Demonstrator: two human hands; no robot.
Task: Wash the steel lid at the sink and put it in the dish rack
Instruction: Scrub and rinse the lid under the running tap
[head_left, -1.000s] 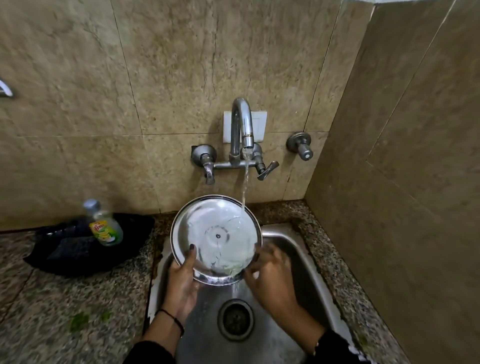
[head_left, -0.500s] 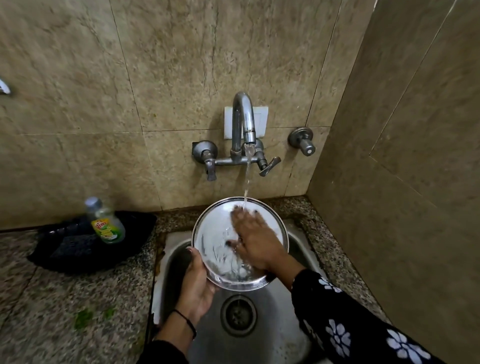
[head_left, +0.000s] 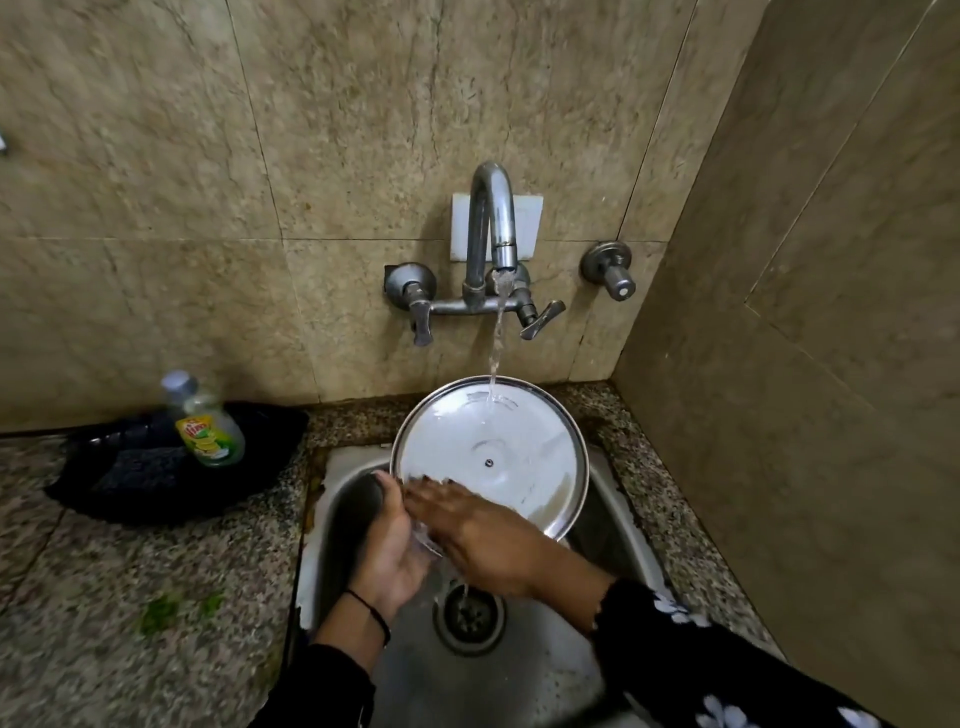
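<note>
The round steel lid (head_left: 493, 452) is held tilted over the steel sink (head_left: 613, 525), its inner face toward me, with tap water striking its upper part. My left hand (head_left: 389, 545) grips the lid's lower left rim from below. My right hand (head_left: 483, 530) lies flat across the lid's lower edge, fingers spread and pointing left, covering that part of the rim. Water runs off the lid toward the drain (head_left: 470, 616). No dish rack is in view.
The curved tap (head_left: 493, 234) with two lever handles is running on the tiled wall. A dish-soap bottle (head_left: 208, 426) stands on a black tray (head_left: 171, 467) on the granite counter (head_left: 130, 597) at left. A tiled side wall closes in on the right.
My right hand has slid from the lid's middle down to its lower left edge. The lid's centre now shows bare under the stream. My left hand keeps its grip.
</note>
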